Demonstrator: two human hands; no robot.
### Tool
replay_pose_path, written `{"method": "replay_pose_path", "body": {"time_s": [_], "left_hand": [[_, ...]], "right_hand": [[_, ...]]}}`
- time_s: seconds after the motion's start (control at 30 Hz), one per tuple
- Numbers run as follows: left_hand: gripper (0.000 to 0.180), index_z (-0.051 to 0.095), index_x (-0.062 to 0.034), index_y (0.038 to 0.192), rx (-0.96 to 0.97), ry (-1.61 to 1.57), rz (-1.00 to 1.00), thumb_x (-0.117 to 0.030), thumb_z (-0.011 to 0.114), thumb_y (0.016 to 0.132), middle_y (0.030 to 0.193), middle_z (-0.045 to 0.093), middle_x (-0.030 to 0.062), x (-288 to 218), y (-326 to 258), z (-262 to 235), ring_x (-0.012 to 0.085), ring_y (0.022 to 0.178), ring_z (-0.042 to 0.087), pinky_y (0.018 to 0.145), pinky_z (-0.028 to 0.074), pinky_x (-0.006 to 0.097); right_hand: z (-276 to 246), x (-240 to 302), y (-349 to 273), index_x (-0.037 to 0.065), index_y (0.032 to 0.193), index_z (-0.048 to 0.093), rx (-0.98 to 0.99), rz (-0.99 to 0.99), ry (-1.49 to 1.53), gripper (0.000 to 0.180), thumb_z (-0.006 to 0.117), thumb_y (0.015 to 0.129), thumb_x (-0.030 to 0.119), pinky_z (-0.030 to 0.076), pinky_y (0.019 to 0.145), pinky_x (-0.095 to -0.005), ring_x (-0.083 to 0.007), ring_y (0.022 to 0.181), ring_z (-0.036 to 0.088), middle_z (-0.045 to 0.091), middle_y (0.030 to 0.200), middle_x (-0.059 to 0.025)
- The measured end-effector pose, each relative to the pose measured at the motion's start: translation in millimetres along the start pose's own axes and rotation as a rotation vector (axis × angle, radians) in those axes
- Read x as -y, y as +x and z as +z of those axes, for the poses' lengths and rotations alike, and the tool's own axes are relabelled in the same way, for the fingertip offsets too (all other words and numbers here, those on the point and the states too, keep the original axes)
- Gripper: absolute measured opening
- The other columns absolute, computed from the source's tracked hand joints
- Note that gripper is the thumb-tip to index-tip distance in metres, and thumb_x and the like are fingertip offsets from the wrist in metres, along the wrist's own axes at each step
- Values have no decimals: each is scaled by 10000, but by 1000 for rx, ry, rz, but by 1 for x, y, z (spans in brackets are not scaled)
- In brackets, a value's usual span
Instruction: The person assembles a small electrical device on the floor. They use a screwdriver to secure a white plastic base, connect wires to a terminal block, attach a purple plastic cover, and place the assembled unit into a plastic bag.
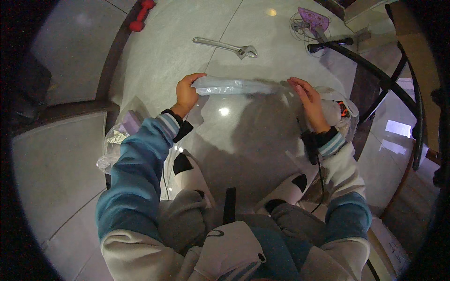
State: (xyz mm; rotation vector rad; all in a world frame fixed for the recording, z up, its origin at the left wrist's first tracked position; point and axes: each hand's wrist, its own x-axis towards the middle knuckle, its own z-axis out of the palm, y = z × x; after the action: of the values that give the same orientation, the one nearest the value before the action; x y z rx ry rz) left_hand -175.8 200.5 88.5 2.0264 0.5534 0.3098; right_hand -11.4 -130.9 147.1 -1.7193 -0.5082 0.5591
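A long, flat package in pale, shiny plastic wrapping (236,87) lies crosswise between my hands. What is inside the wrapping cannot be made out. My left hand (187,93) is closed on its left end, the thumb and fingers gripping the edge. At the other end, my right hand (307,98) has its fingers and thumb around the thin, see-through tip of the wrapping; the exact contact is faint. Beyond the package, a silver adjustable wrench (225,46) rests on the tiled floor (168,51), its jaw toward the right.
A red dumbbell (140,16) lies at the far left. Clear plastic bags, the left one (110,152) and the right one (335,105), flank my arms. A purple object with a coiled cable (314,21) sits far right, near black metal legs (370,70). My white shoes (190,175) are below.
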Motion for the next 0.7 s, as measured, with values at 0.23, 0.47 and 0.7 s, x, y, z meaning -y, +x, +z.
{"method": "replay_pose_path", "body": {"time_s": [0.23, 0.47, 0.7], "left_hand": [[317, 636, -6, 1017, 43, -212, 13, 75, 614, 711, 937, 647, 74, -4, 8, -3, 149, 847, 596, 778, 473, 258], [228, 620, -18, 995, 44, -394, -91, 28, 613, 771, 929, 637, 54, -3, 8, 9, 136, 836, 593, 768, 484, 261], [264, 611, -6, 1050, 109, -510, -293, 24, 595, 788, 956, 636, 72, 7, 6, 17, 146, 840, 597, 746, 490, 257]], "right_hand": [[12, 15, -2, 29, 1034, 629, -5, -66, -317, 202, 532, 876, 107, 420, 887, -294, -201, 999, 572, 628, 1052, -94], [-1, -2, -4, 34, 1061, 618, 29, -92, -341, 222, 550, 860, 99, 437, 843, -285, -193, 965, 575, 627, 1033, -89], [12, -34, 0, -5, 1073, 593, 23, 6, -132, 226, 545, 873, 92, 415, 833, -253, -131, 934, 534, 608, 1021, -43]]}}
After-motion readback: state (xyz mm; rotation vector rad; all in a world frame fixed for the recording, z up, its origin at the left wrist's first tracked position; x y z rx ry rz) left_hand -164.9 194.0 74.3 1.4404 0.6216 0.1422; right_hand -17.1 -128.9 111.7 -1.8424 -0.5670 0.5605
